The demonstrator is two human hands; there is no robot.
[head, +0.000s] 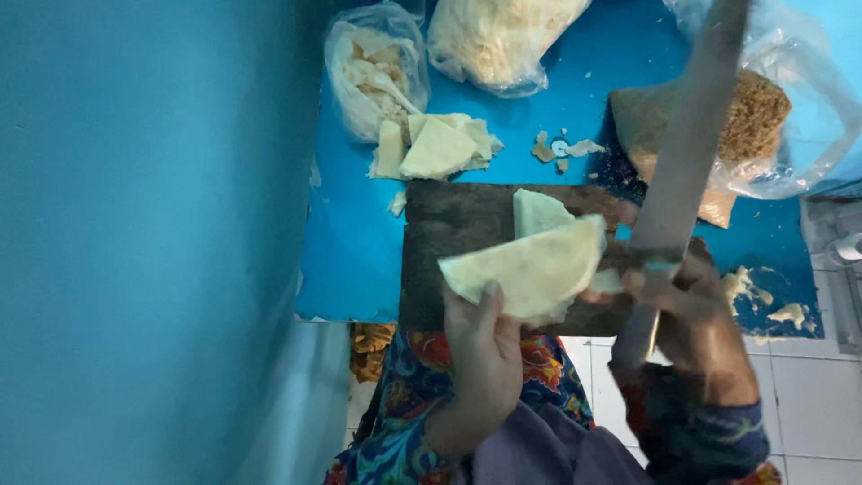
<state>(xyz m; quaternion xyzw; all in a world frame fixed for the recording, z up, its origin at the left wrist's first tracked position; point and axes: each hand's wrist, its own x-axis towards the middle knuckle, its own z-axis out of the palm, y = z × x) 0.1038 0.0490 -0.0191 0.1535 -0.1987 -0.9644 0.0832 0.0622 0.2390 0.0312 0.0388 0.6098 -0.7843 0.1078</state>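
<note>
Matt pale dough sheet, dark rough wooden board, dull metal knife blade, glossy clear plastic bags

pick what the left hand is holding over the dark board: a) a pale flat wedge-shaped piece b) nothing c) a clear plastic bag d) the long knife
a: the left hand grips a pale flat wedge-shaped piece above the dark cutting board, while the long knife is in the right hand and the clear plastic bags lie further back on the blue table.
</note>
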